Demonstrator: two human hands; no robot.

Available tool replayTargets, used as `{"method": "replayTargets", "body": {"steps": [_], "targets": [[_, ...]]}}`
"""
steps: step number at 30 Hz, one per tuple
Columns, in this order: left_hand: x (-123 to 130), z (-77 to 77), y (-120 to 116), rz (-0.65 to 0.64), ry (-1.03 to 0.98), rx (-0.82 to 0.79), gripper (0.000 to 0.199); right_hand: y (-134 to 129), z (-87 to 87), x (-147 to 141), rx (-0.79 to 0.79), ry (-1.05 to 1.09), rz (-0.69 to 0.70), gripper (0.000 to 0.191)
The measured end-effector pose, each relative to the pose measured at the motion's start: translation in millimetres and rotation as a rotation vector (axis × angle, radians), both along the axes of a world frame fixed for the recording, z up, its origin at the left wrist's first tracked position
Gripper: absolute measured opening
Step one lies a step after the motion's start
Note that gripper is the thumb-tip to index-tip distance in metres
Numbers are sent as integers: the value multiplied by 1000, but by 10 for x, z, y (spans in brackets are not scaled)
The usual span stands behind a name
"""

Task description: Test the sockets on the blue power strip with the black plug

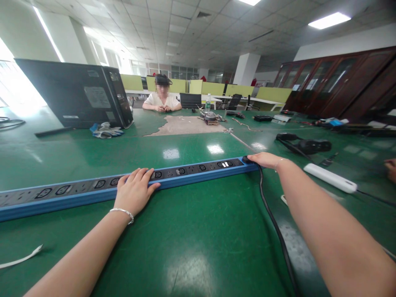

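A long blue power strip [198, 178] with a black face and rows of sockets lies slantwise across the green table. My left hand [134, 187] is closed over its middle, fingers on the top and thumb along the near side. At the strip's right end, my right hand [264, 160] is closed on a black plug [246, 159], its fingers partly hidden. A black power cord [270, 206] runs from there down toward the table's near side. Two small white marks show on the sockets near that end.
A black computer case [74, 95] and work gloves [107, 130] stand back left. Another person [162, 97] sits across the green table [185, 231]. To the right lie a black tool-like object [305, 144] and a white bar-shaped power strip [330, 178]. A hand [391, 169] shows at the right edge.
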State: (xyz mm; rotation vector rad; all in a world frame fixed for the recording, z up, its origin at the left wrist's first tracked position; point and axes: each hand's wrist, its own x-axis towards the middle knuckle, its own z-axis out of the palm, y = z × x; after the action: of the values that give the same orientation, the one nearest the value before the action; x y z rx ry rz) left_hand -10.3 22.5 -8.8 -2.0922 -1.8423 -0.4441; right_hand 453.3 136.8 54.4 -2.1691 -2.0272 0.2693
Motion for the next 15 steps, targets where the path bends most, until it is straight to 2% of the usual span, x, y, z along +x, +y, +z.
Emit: {"method": "replayTargets", "body": {"steps": [6, 11, 15], "targets": [[-5, 5, -2, -7, 9, 0, 51, 16, 5, 38, -9, 72, 39, 42], [-12, -5, 8, -10, 10, 2, 53, -100, 14, -72, 20, -102, -43, 43], [-10, 4, 8, -5, 11, -9, 53, -112, 58, -107, -30, -129, 40, 32]]}}
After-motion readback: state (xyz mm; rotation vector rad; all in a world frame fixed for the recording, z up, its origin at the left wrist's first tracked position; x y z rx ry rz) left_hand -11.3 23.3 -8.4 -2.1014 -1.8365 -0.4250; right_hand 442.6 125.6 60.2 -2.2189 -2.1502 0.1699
